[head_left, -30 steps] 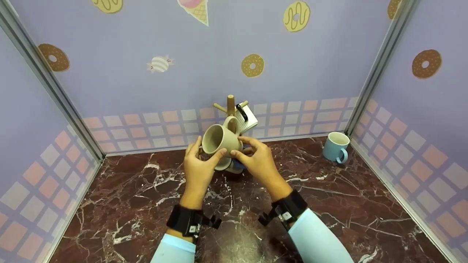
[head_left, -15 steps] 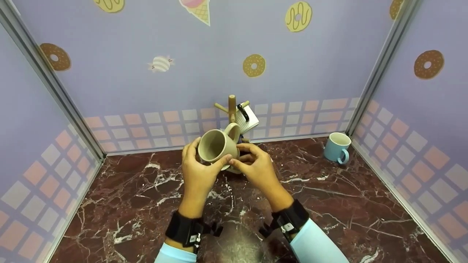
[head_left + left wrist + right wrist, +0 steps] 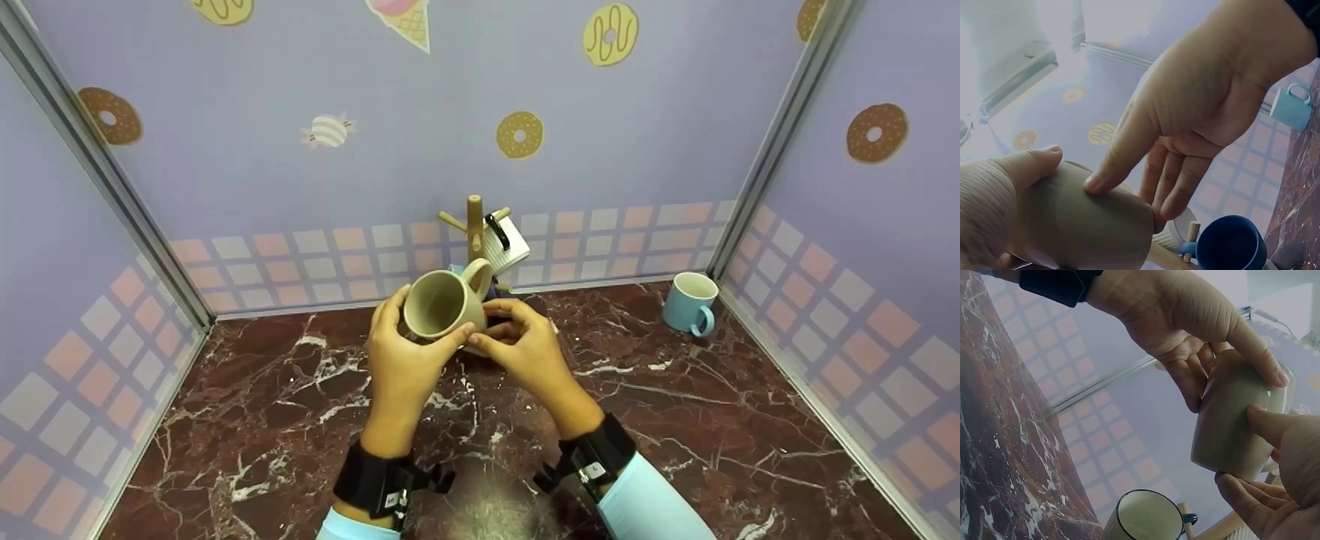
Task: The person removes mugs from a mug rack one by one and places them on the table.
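Observation:
Tilted with its mouth toward the left and toward me, a beige mug (image 3: pixel 471 315) is held in front of a wooden mug tree (image 3: pixel 475 225). My left hand (image 3: pixel 401 360) grips its body near the rim, thumb on the near side. From the other side my right hand (image 3: pixel 529 349) holds the base end between thumb and fingers. The mug's handle points up toward the tree, apart from the peg above it in the head view. In the right wrist view, the left hand (image 3: pixel 1185 320) and the right hand (image 3: pixel 1297 467) are both around the mug (image 3: pixel 1230 416).
A white ribbed mug (image 3: pixel 506 244) with a black handle hangs on the tree. Lower pegs carry a dark blue mug (image 3: pixel 1233 244) and a cream mug with a dark rim (image 3: pixel 1148 514). A light blue mug (image 3: pixel 684 304) stands upright in the back right corner of the marbled tabletop (image 3: pixel 675 420).
Both hands have drawn the beige mug down, slightly left and toward me. Its handle has come away from the tree's post, and the front peg now shows.

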Available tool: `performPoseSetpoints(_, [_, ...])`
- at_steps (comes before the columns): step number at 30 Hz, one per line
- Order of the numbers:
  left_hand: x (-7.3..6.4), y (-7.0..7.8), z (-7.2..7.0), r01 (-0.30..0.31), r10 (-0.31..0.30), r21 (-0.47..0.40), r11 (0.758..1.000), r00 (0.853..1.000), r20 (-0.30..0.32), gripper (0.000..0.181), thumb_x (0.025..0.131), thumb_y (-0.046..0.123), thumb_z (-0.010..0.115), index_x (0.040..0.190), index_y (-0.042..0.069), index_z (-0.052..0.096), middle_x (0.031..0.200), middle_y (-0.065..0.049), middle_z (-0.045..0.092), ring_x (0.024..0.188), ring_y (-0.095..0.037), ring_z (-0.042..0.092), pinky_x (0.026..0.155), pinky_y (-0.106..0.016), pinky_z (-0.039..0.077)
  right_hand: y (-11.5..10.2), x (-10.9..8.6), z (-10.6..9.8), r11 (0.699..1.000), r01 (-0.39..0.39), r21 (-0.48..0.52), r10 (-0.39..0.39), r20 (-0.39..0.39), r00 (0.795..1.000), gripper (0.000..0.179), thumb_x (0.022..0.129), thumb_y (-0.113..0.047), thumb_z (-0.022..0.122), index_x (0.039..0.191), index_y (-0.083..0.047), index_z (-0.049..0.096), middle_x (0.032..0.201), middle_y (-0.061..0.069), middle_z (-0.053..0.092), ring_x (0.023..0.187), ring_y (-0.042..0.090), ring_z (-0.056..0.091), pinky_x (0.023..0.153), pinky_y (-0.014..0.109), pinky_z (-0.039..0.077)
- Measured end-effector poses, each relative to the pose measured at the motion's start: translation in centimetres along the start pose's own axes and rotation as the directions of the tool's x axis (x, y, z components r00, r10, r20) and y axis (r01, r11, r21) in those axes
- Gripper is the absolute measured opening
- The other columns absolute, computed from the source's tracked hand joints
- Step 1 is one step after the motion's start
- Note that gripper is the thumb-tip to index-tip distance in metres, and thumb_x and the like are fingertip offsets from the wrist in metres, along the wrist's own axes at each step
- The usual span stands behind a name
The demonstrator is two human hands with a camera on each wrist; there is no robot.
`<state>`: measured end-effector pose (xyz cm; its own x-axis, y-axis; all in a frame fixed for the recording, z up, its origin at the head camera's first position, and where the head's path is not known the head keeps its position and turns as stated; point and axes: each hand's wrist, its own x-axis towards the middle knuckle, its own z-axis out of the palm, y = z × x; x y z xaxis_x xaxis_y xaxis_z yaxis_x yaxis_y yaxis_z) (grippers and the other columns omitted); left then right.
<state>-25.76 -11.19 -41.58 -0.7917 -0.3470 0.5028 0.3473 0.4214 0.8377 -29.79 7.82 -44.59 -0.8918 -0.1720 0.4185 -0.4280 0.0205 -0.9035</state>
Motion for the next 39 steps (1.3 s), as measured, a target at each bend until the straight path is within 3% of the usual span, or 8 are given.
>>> performPoseSetpoints(9, [-0.1,1.0,-1.5,0.038,-0.039,0.014,0.999,0.999,0.036,0.109,0.064,0.034,0.113,0.156,0.000,0.066,0.154,-0.021,0.068,0.139,-0.041,0.068,0.124,-0.059,0.054,-0.3,-0.2,-0.3,0.999,-0.003,-0.049,0.007,0.073,0.997,0.043,0.097,-0.011,0.091,0.136,0.001,0.075,0.133,0.024,0.080,0.106,0.031,0.086,0.091,0.031,0.072])
performPoseSetpoints(16, [0.0,1.9,-2.7,0.072,-0.071,-0.007,0.997,0.995,0.073,0.110,0.064,0.031,0.114,0.157,-0.001,0.064,0.154,-0.019,0.069,0.141,-0.037,0.068,0.125,-0.053,0.056,-1.2,-0.1,-1.8,0.988,0.026,-0.155,-0.011,0.094,0.995,0.030,0.099,-0.014,0.089,0.126,-0.001,0.081,0.120,0.019,0.085,0.094,0.022,0.084,0.079,0.027,0.071])
performPoseSetpoints(21, [0.0,2.5,-3.4,0.093,-0.099,0.053,0.994,0.987,0.122,0.112,0.064,0.033,0.113,0.159,0.003,0.063,0.157,-0.017,0.068,0.141,-0.038,0.067,0.124,-0.057,0.056,-1.9,0.1,-3.6,0.986,-0.037,-0.162,0.052,0.092,0.994,0.026,0.105,-0.017,0.082,0.124,-0.001,0.080,0.122,0.019,0.084,0.094,0.020,0.083,0.081,0.032,0.072])
performPoseSetpoints(25, [-0.1,2.8,-3.4,0.067,-0.088,0.115,0.991,0.978,0.188,0.111,0.064,0.034,0.113,0.159,0.002,0.063,0.158,-0.019,0.067,0.140,-0.040,0.067,0.123,-0.060,0.056,-2.6,0.2,-5.3,0.981,-0.110,-0.161,0.125,0.083,0.989,0.027,0.110,-0.019,0.075,0.129,0.001,0.078,0.122,0.020,0.083,0.096,0.022,0.083,0.083,0.040,0.074])
performPoseSetpoints(29, [-0.1,2.9,-3.0,0.021,-0.053,0.128,0.992,0.967,0.249,0.108,0.063,0.035,0.113,0.156,0.004,0.067,0.154,-0.016,0.070,0.136,-0.038,0.070,0.120,-0.058,0.058,-3.0,0.2,-6.6,0.979,-0.114,-0.170,0.126,0.062,0.990,0.028,0.115,-0.020,0.067,0.130,0.001,0.078,0.109,0.020,0.083,0.085,0.022,0.082,0.077,0.047,0.074])
performPoseSetpoints(34, [-0.3,2.9,-2.6,-0.014,-0.028,0.134,0.991,0.950,0.312,0.103,0.061,0.035,0.114,0.152,0.011,0.072,0.143,-0.008,0.076,0.129,-0.032,0.073,0.115,-0.055,0.061,-3.2,0.3,-7.0,0.983,-0.089,-0.158,0.102,0.076,0.992,0.028,0.117,-0.019,0.063,0.131,0.001,0.079,0.094,0.019,0.081,0.071,0.018,0.078,0.064,0.035,0.070])
performPoseSetpoints(39, [-0.7,2.4,-2.4,-0.047,-0.013,0.150,0.988,0.926,0.377,0.106,0.060,0.035,0.114,0.153,0.008,0.071,0.147,-0.010,0.074,0.132,-0.033,0.073,0.117,-0.057,0.060,-2.9,0.2,-6.3,0.984,-0.085,-0.159,0.106,0.124,0.987,0.030,0.117,-0.021,0.063,0.129,0.002,0.080,0.083,0.004,0.077,0.064,0.016,0.068,0.055,0.027,0.061])
